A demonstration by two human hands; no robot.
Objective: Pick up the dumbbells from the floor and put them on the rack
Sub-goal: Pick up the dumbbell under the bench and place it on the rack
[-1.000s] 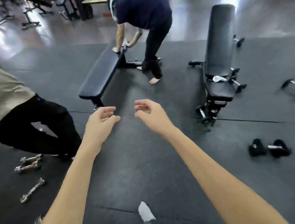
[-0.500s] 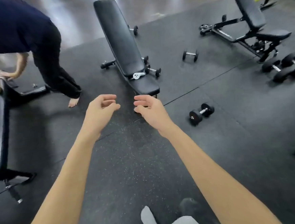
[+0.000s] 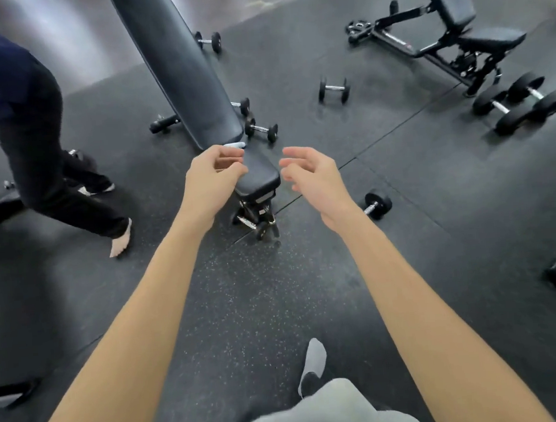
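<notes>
Swung nearer the bench since before. Both hands, left hand and right hand, loosely curled, holding nothing. Still approaching; next, reach the dumbbell just beyond the right fingers.

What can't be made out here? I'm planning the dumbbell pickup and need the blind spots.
- Rack: nowhere in the head view.
- Nearest dumbbell: near end hidden behind the right hand.
- Bench: top cut by the frame edge.
- Dumbbell weight markings: too small.
</notes>
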